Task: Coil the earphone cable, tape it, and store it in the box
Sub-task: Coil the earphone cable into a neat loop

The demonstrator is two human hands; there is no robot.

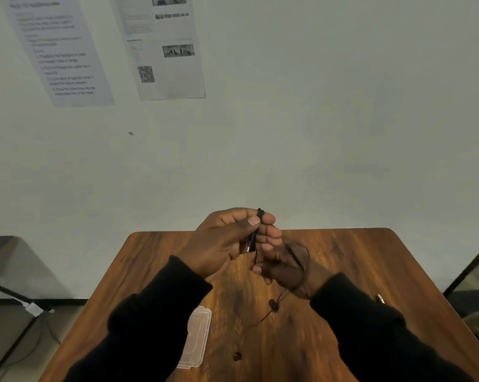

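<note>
Both hands are raised together above the far half of the wooden table (pixel 357 260). My left hand (pixel 221 244) pinches the black earphone cable (pixel 252 239) near its plug between thumb and forefinger. My right hand (pixel 279 260) has cable looped over its fingers and around its back and wrist. Thin cable hangs down to one earbud (pixel 273 304) dangling above the table; a second earbud (pixel 237 356) lies lower on the wood. The clear plastic box (pixel 197 337) lies on the table under my left forearm, partly hidden by the sleeve.
A small pale object (pixel 381 298) peeks out by my right sleeve. Two printed sheets (pixel 161 48) hang on the wall behind the table. A dark stand and cables (pixel 31 308) sit on the floor at left; a dark frame (pixel 470 274) stands at right.
</note>
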